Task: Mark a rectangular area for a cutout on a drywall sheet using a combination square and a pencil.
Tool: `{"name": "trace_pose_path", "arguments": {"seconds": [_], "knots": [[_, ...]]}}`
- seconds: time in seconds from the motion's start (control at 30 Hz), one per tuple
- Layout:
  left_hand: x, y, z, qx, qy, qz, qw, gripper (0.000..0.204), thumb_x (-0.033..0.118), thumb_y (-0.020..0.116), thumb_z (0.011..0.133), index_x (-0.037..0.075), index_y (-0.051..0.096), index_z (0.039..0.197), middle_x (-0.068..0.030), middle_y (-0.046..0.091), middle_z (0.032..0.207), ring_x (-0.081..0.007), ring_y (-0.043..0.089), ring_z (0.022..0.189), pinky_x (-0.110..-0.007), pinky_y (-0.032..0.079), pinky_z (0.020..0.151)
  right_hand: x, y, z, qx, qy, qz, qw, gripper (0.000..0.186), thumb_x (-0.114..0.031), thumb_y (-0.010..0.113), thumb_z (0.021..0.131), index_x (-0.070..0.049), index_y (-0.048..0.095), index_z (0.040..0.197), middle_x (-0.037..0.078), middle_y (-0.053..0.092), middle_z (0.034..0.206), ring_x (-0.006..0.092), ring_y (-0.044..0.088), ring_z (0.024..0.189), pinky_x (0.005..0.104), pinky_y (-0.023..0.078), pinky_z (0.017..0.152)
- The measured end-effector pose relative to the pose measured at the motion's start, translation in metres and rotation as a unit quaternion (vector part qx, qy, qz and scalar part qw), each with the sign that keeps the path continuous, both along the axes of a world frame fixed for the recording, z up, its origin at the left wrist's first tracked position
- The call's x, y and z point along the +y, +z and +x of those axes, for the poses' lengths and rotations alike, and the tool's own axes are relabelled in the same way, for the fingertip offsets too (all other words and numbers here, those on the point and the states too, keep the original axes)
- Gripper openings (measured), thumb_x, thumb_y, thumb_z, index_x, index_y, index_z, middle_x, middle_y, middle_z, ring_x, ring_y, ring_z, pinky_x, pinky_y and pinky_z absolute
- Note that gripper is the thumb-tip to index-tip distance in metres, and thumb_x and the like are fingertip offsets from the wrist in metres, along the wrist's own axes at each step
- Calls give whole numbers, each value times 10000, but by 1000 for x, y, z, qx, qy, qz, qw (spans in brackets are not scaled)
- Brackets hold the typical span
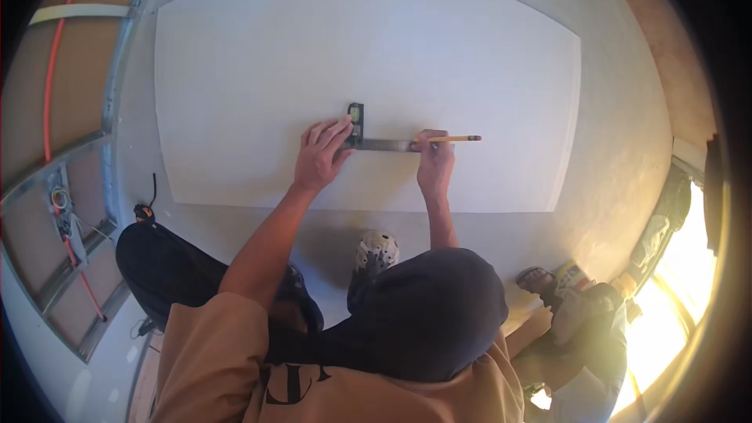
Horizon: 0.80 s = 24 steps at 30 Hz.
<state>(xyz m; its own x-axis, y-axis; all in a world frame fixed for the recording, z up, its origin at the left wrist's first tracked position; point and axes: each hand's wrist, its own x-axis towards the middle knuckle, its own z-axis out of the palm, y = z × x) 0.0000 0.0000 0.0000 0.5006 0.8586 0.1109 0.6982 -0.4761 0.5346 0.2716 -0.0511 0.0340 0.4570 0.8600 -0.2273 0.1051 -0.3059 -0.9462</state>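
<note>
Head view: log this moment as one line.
left hand: on combination square | right hand: holding yellow pencil | beneath: white board

The right hand (pixel 435 163) hides part of a yellow pencil (pixel 460 139) and the right end of a metal ruler (pixel 384 144), whose markings are too small to read. A tan shirt (pixel 376 399) is cut off below.

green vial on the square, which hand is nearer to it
Left. The left hand is just beside the green vial, its fingers on the square; the right hand is farther off to the right, holding the pencil over the blade's other end.
</note>
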Motion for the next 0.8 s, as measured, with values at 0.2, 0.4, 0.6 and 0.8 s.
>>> {"name": "trace_pose_path", "arguments": {"seconds": [0.2,0.4,0.6,0.8], "knots": [[-3,16,-2,4,3,7,1000,524,380,777,1046,142,716,1509,52,605,1680,-240,566,1467,-467,417,1255,-1,14,-2,-34,22,-35,999,63,-33,680,1124,-3,631,1099,84,749,998,176,752,841,330,624,800],[-3,21,2,3,6,9,1000,535,383,773,1049,135,723,1521,51,639,1651,-264,585,1456,-463,414,1240,2,21,-3,-64,39,-17,997,64,-20,703,1101,-5,644,1083,86,754,992,194,756,842,334,617,780],[-2,29,3,4,9,-1,1000,534,377,786,1032,149,717,1510,61,611,1677,-243,580,1457,-470,419,1249,9,26,-25,-114,71,13,991,69,-66,802,1037,-36,740,1040,80,772,975,217,726,851,368,574,837],[-1,14,1,1,4,16,1000,539,390,779,1031,149,719,1510,59,619,1670,-242,584,1455,-465,418,1247,16,12,-57,-222,122,27,967,89,-143,865,974,-103,787,961,16,783,906,219,679,838,414,447,935]]}}
